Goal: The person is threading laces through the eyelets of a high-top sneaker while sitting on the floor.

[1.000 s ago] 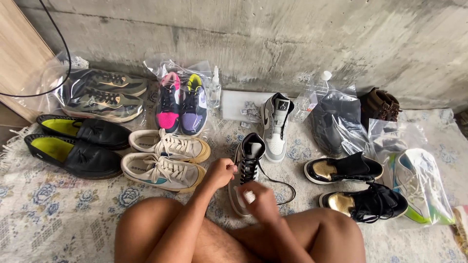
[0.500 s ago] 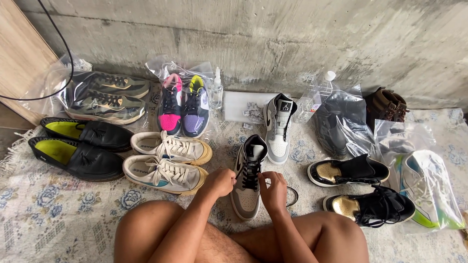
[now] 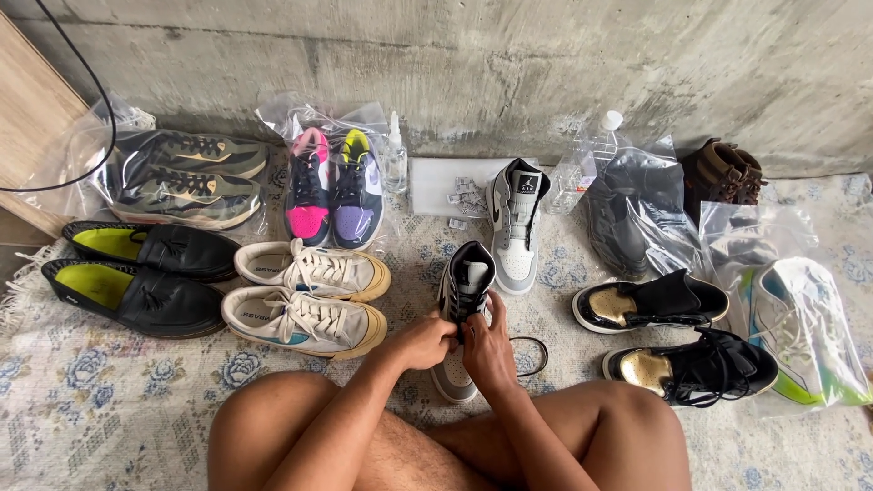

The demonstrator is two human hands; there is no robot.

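Two hands meet over a grey high-top sneaker (image 3: 461, 300) on the near rug (image 3: 109, 400): left hand (image 3: 423, 343) and right hand (image 3: 486, 350) both pinch its black lace (image 3: 527, 350). Lacing looks partly done; a loose end trails right. Its mate (image 3: 516, 223) stands farther back.

Soft even daylight, faint shadows, sharp focus, mild wide-angle bending at edges.
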